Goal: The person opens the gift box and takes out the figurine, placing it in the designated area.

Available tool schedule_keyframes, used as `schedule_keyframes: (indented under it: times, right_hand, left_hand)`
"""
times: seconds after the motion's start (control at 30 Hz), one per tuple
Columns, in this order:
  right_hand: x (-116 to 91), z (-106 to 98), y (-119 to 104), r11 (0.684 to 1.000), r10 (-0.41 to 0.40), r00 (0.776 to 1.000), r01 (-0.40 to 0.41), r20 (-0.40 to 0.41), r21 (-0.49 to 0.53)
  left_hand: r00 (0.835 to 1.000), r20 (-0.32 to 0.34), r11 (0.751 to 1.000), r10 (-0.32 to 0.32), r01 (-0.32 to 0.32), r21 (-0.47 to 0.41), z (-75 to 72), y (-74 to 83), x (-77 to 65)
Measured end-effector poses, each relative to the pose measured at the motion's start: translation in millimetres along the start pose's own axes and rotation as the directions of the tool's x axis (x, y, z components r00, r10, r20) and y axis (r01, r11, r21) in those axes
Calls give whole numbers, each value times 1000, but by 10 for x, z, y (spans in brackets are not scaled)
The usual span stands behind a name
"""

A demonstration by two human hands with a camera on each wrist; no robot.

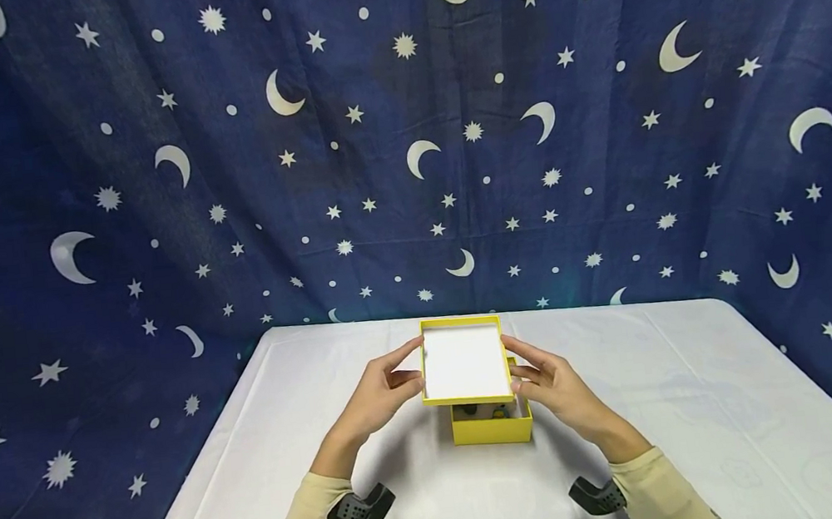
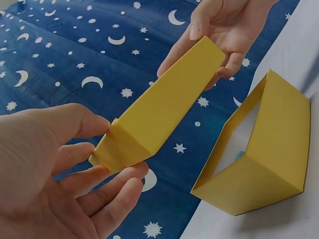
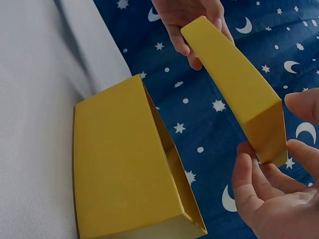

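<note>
A shallow yellow box lid [image 1: 464, 361] with a white inside is held up and tilted, its inner side facing the head camera. My left hand [image 1: 377, 397] pinches its left edge between thumb and fingers. On the opposite edge, my right hand [image 1: 560, 388] grips it the same way. Just below and behind the lid stands an open yellow box [image 1: 493, 431] on the table, apart from it. Small items lie inside, among them a dark one [image 1: 470, 410] and a yellowish one [image 1: 501, 412]. A bluish bit [image 2: 239, 155] also shows there in the left wrist view. The lid hides much of the box.
A white cloth covers the table [image 1: 703, 432]. Behind it hangs a dark blue curtain [image 1: 377, 163] with moons and stars. A dark band with a camera mount [image 1: 360, 507] sits on the left wrist, and a similar one [image 1: 597, 496] on the right.
</note>
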State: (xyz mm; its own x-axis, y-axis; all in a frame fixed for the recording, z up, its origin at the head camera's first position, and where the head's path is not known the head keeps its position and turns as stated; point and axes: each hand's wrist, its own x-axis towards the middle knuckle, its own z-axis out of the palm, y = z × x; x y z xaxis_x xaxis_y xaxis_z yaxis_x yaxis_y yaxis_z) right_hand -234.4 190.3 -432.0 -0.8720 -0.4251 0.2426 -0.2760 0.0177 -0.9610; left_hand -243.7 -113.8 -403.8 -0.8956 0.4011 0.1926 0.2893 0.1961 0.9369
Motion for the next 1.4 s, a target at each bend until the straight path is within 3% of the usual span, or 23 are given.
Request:
schedule_keyframes:
  times: [0.3, 0.57, 0.9, 1.4]
  right_hand:
    - [3, 19, 8, 999, -35, 999, 34, 28, 27]
    - [11, 67, -53, 1000, -19, 1000, 19, 13, 14]
    - [118, 345, -42, 999, -39, 999, 38, 26, 34]
    - [226, 691, -62, 995, 94, 995, -95, 44, 24]
  left_hand:
    - [1000, 4, 1000, 6, -6, 4, -44, 35, -7]
    - [1000, 12, 1000, -4, 4, 17, -103, 43, -19]
    - [999, -25, 995, -26, 28, 91, -307, 38, -113]
    - [995, -56, 986, -83, 90, 137, -526, -97, -292]
